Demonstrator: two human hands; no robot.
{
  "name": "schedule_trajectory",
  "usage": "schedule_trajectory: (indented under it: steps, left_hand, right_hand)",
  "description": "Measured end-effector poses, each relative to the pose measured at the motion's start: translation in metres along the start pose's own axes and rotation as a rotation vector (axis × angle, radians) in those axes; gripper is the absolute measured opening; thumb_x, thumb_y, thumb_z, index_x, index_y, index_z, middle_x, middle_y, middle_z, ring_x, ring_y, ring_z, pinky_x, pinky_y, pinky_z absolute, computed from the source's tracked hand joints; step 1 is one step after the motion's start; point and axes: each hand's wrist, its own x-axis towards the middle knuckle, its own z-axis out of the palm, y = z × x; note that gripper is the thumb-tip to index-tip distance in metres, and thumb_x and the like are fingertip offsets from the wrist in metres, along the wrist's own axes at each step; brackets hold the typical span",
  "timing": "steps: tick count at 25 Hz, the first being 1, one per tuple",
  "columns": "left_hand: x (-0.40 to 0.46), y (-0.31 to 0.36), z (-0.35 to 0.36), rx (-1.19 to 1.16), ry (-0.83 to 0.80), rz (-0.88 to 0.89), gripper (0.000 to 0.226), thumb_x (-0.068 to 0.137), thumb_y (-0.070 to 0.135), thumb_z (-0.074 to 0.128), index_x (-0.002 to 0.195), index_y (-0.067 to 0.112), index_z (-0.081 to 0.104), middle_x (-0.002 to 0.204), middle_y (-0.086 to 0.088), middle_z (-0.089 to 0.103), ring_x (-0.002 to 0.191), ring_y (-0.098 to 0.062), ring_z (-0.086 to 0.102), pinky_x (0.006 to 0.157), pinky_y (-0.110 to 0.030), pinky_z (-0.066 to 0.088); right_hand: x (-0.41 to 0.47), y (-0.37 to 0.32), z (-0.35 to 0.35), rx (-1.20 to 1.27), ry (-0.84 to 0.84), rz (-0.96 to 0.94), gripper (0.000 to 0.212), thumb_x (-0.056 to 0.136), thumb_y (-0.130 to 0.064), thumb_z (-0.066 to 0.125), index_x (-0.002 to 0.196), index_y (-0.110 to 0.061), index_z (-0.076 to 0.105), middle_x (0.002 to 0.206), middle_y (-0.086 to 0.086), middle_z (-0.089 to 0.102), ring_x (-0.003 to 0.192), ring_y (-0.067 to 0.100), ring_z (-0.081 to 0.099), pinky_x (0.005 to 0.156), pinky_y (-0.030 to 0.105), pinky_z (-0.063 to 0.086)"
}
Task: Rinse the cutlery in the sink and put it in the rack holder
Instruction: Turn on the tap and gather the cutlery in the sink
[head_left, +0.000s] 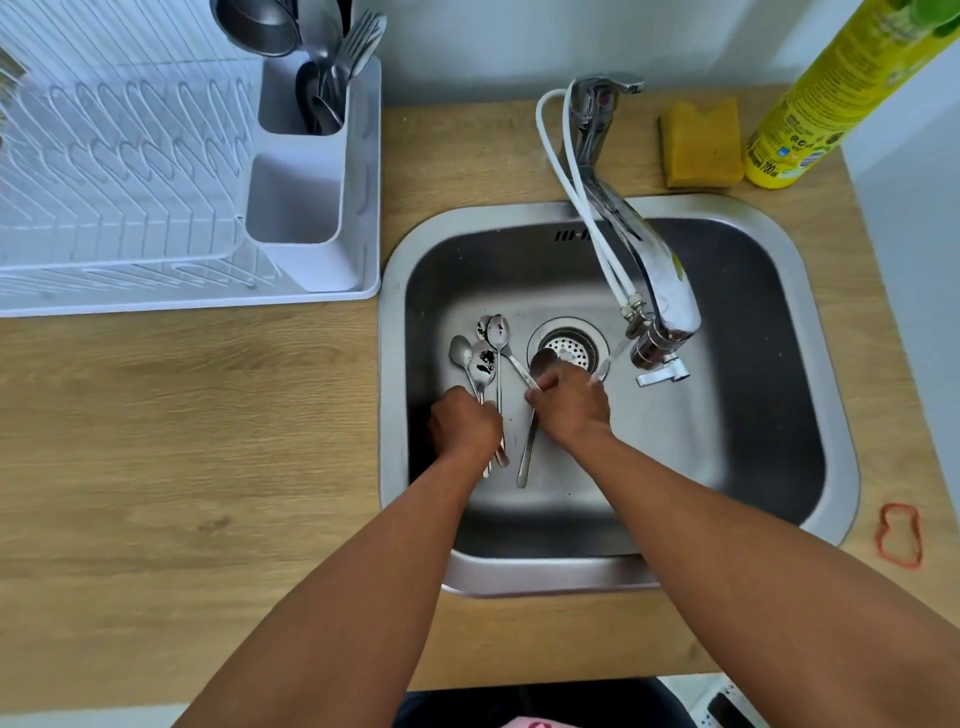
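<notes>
We see a bunch of small spoons (485, 358) low in the sink (800, 260), and some of their bowls have dark bits stuck on them. The left hand (464, 426) is closed tight around their handles and holds them like a fan. Just beside it, the right hand (571, 402) is wrapped around one bigger spoon (540, 364), whose bowl sits over the drain (569, 349) and whose handle pokes out below the hand. A thin stream of water seems to fall from the tap (660, 312) right by that hand, but it is blurry. So we think we are in the washing part: one spoon is getting rinsed while the others wait. Next, we would need to check that the big spoon is clean, then carry it up and left, over the wooden counter (208, 441), to the white holder (311, 171) on the dish rack (130, 156). Its back box has forks and spoons standing in it. Its front box looks empty. We must hold on well, as wet spoons are slippery.
</notes>
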Motion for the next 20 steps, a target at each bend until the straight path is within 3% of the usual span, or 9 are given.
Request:
schedule_trajectory:
  steps: [4, 7, 11, 14, 17, 18, 20]
  left_hand:
    - [0.0, -0.002, 0.002, -0.009, 0.011, 0.013, 0.026, 0.089, 0.025, 0.067, 0.105, 0.004, 0.07, 0.107, -0.017, 0.075, 0.099, -0.038, 0.072, 0.069, -0.032, 0.051]
    - [-0.001, -0.002, -0.001, -0.03, 0.01, 0.02, 0.028, 0.086, 0.024, 0.069, 0.107, 0.005, 0.069, 0.107, -0.016, 0.075, 0.099, -0.037, 0.072, 0.075, -0.034, 0.055]
    - [-0.002, -0.005, -0.003, -0.113, -0.003, 0.064, 0.021, 0.087, 0.025, 0.071, 0.099, 0.007, 0.07, 0.1, -0.012, 0.076, 0.094, -0.032, 0.072, 0.07, -0.027, 0.047]
    - [-0.003, -0.006, -0.004, -0.181, 0.041, 0.094, 0.012, 0.09, 0.022, 0.068, 0.088, 0.012, 0.062, 0.095, -0.012, 0.076, 0.088, -0.031, 0.072, 0.07, -0.027, 0.049]
    - [-0.006, -0.003, -0.005, -0.287, 0.059, 0.087, 0.013, 0.093, 0.019, 0.065, 0.085, 0.012, 0.058, 0.091, -0.016, 0.076, 0.084, -0.033, 0.075, 0.079, -0.041, 0.062]
    - [-0.008, -0.002, -0.006, -0.329, 0.066, 0.072, 0.014, 0.094, 0.017, 0.064, 0.084, 0.013, 0.056, 0.09, -0.016, 0.075, 0.08, -0.034, 0.075, 0.077, -0.044, 0.063]
    - [-0.014, -0.001, -0.006, -0.495, 0.055, 0.014, 0.015, 0.097, 0.01, 0.059, 0.085, 0.013, 0.051, 0.083, -0.014, 0.07, 0.064, -0.029, 0.074, 0.057, -0.042, 0.064]
  right_hand:
    - [-0.006, 0.008, -0.002, 0.079, -0.058, -0.022, 0.01, 0.088, -0.027, 0.071, 0.084, -0.02, 0.065, 0.086, 0.0, 0.067, 0.092, 0.026, 0.067, 0.083, 0.033, 0.053]
    - [-0.016, 0.018, 0.001, 0.127, -0.055, -0.107, 0.008, 0.091, -0.021, 0.068, 0.097, -0.015, 0.068, 0.09, 0.002, 0.069, 0.09, 0.023, 0.064, 0.079, 0.027, 0.046]
    - [-0.032, 0.024, -0.01, 0.282, -0.033, -0.087, 0.009, 0.094, -0.014, 0.06, 0.102, -0.018, 0.063, 0.087, -0.009, 0.066, 0.086, 0.016, 0.061, 0.071, 0.02, 0.042]
    - [-0.039, 0.028, -0.022, 0.526, -0.078, 0.059, 0.009, 0.094, -0.01, 0.052, 0.095, -0.017, 0.057, 0.087, 0.004, 0.072, 0.073, 0.022, 0.064, 0.068, 0.034, 0.052]
    - [-0.048, 0.034, -0.036, 0.635, -0.067, 0.115, 0.013, 0.089, -0.014, 0.047, 0.081, -0.017, 0.056, 0.073, 0.005, 0.068, 0.058, 0.02, 0.052, 0.06, 0.038, 0.042]
    - [-0.051, 0.036, -0.04, 0.634, -0.051, 0.1, 0.013, 0.09, -0.018, 0.049, 0.08, -0.017, 0.058, 0.068, 0.004, 0.065, 0.056, 0.017, 0.05, 0.059, 0.036, 0.039]
    - [-0.059, 0.037, -0.049, 0.635, -0.031, 0.039, 0.015, 0.095, -0.029, 0.055, 0.089, -0.02, 0.064, 0.06, -0.001, 0.06, 0.049, 0.008, 0.05, 0.054, 0.029, 0.038]
